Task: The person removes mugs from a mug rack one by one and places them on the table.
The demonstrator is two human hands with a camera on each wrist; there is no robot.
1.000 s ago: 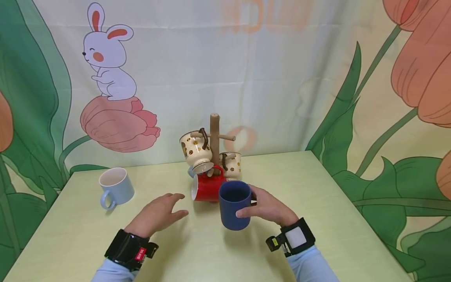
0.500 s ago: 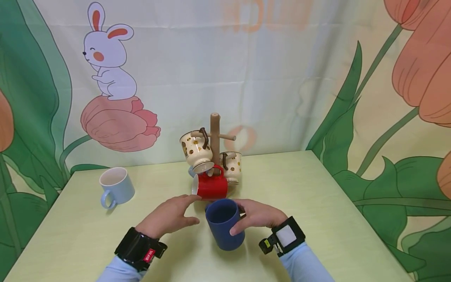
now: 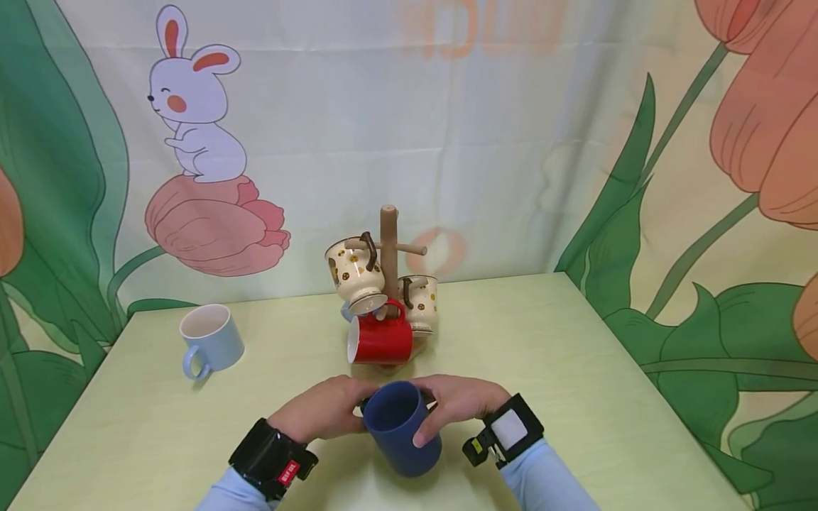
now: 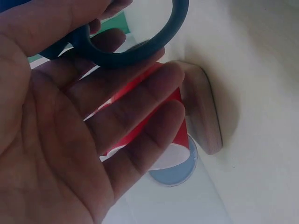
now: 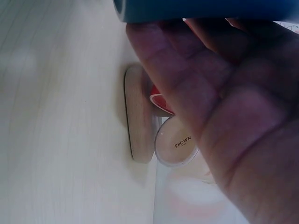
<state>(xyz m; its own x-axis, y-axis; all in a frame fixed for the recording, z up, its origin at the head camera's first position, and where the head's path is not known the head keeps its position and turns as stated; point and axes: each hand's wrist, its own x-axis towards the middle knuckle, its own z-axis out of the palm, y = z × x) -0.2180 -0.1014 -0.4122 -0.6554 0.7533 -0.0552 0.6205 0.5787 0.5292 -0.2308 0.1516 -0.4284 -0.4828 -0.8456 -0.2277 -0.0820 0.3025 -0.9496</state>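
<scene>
1. Light-blue mug: upright on the tabletop, well apart from the hands, handle towards the person.
2. Left hand: at the handle of the blue mug, lower fingers spread; I cannot tell whether thumb and forefinger pinch it.
3. Upper spotted mug: hangs tilted on a peg of the rack.
4. Red mug: lies sideways at the rack, below.
5. Blue mug: tilted, between the hands, nearer than the rack.
6. Lower spotted mug: behind the red one.
7. Right hand: pinches the blue mug's body, thumb on the near side.
</scene>
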